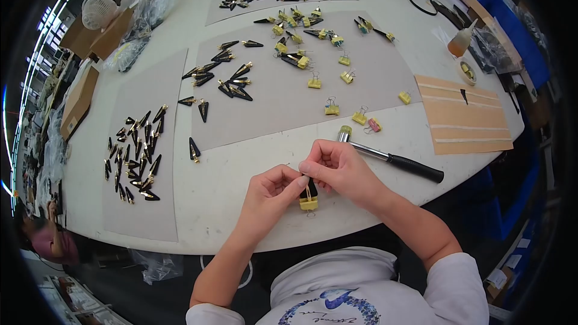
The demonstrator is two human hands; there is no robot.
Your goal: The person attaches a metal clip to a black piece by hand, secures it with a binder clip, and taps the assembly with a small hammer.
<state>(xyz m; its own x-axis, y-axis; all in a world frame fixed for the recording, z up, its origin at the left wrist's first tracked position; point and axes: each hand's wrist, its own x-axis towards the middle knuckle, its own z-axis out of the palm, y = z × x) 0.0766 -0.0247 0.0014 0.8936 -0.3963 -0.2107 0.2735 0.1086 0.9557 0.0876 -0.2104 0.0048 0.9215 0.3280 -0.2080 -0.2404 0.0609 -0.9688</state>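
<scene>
Black pointed piece (312,190) is right in front of the person near the edge of the table (211,192), with a yellow binder clip (308,204) on its lower end. Call that piece the clock centre: the left hand (269,194) pinches in from 9, the right hand (338,168) pinches in from 2, and the fingertips crowd its upper end so much I can't tell exactly what each one's pressing. A hammer (415,167) lies at 2, with a brown board (469,114) further out that way. There's a pink clip (374,124) between 1 and 2, plus yellow clips (314,82) scattered from 12 to past 1. More black pieces (143,155) sit at 9, 11 and way up near 12.
</scene>
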